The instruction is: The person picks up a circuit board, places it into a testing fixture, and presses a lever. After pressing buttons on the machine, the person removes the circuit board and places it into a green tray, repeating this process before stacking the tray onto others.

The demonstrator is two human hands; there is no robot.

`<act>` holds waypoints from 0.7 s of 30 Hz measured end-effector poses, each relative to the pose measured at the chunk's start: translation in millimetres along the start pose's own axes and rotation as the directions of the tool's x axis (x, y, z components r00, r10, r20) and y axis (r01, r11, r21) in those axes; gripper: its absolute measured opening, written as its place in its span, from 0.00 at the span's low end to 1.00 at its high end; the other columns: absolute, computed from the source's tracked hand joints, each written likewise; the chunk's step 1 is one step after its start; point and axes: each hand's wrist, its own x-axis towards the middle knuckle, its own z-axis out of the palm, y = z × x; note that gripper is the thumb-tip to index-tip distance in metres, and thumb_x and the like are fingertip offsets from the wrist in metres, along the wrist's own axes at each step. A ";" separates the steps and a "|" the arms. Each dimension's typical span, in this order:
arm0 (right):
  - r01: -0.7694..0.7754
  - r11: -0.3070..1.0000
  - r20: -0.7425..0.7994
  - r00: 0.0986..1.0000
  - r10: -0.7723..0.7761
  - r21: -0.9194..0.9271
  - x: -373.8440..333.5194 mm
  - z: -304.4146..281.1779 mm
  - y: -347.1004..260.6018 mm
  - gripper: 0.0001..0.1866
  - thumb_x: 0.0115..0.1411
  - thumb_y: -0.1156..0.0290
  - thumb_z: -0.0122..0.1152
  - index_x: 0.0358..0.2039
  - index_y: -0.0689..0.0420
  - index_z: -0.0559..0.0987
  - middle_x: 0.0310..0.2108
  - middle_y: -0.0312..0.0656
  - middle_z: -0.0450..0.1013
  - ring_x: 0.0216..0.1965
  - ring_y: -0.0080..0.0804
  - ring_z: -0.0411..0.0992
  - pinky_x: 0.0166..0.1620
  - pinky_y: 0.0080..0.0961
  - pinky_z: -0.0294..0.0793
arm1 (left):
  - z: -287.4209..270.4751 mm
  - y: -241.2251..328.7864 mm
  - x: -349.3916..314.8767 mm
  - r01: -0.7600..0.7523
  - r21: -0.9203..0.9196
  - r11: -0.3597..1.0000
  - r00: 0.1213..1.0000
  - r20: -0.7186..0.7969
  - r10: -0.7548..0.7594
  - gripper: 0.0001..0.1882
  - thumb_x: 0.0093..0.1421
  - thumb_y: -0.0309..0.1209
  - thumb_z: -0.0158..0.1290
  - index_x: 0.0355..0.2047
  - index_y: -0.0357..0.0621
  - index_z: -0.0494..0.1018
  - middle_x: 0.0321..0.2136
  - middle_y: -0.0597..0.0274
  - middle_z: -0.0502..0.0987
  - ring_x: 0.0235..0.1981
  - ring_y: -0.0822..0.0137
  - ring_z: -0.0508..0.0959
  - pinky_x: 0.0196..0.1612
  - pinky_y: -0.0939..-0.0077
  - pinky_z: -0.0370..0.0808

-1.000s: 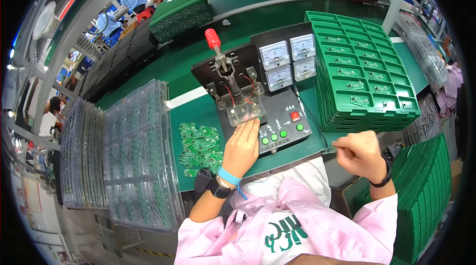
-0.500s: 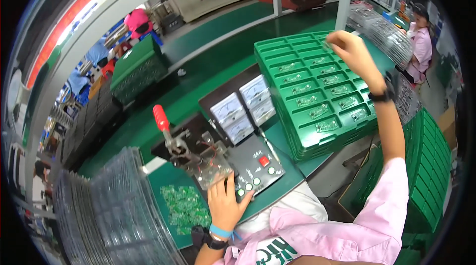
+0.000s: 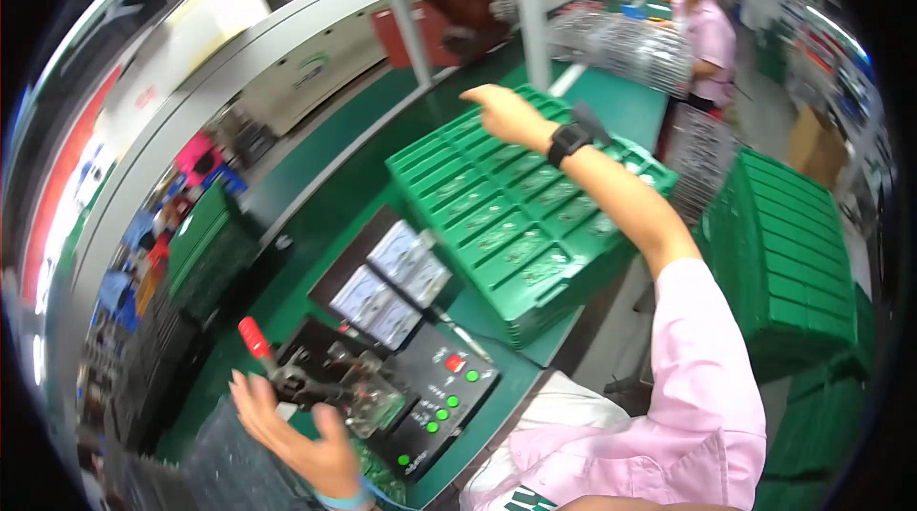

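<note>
My right hand (image 3: pixel 511 117) is over the far left part of the top green tray (image 3: pixel 506 299), its fingers stretched to the left and partly hidden. Small circuit boards (image 3: pixel 544 267) lie in the tray's compartments. Nothing shows in that hand. My left hand (image 3: pixel 298 439) is raised with fingers spread and empty, close to the red-handled toggle clamp (image 3: pixel 256 339). Beside it stands the black test fixture with a clear plate (image 3: pixel 371 406). Its control box (image 3: pixel 435 387) has a red switch and several green-lit buttons. Loose green boards (image 3: pixel 374 478) are partly hidden behind my left wrist.
Panel meters (image 3: pixel 390 284) stand between fixture and trays. Clear plastic trays (image 3: pixel 234 463) are at the lower left. Another green stack (image 3: pixel 778 253) stands at the right, with one more (image 3: pixel 205 244) at the far left. A co-worker (image 3: pixel 705 38) stands at the back right.
My left hand has lifted off the fixture and moved left, fingers spreading. My right hand has shifted towards the tray's far left side. The view has turned to the right.
</note>
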 end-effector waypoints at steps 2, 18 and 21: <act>0.098 0.990 0.013 0.995 -0.099 0.100 -13.9 -22.8 -42.5 0.20 0.53 0.81 0.49 0.48 0.61 0.75 0.45 0.52 0.74 0.49 0.50 0.71 0.54 0.39 0.70 | 14.6 -9.1 23.4 0.163 -0.384 0.909 0.987 0.076 -0.144 0.29 0.60 0.47 0.53 0.50 0.33 0.71 0.55 0.42 0.68 0.57 0.44 0.68 0.61 0.45 0.58; 0.452 0.832 0.242 0.811 -0.533 0.321 -228.1 -47.8 -264.4 0.27 0.50 0.72 0.65 0.53 0.55 0.73 0.59 0.41 0.67 0.60 0.43 0.64 0.57 0.44 0.65 | -22.6 -20.9 -127.9 0.268 -0.244 0.932 0.946 0.249 -0.207 0.19 0.58 0.34 0.55 0.48 0.36 0.73 0.49 0.46 0.74 0.52 0.46 0.73 0.57 0.50 0.66; 0.474 0.817 0.158 0.825 -0.542 0.328 -249.5 -18.0 -275.5 0.30 0.49 0.69 0.66 0.55 0.53 0.72 0.60 0.38 0.66 0.61 0.41 0.63 0.59 0.45 0.63 | -21.8 -28.6 -135.6 0.245 -0.181 0.952 0.908 0.387 -0.160 0.20 0.55 0.30 0.57 0.48 0.38 0.73 0.52 0.46 0.72 0.54 0.47 0.71 0.58 0.49 0.65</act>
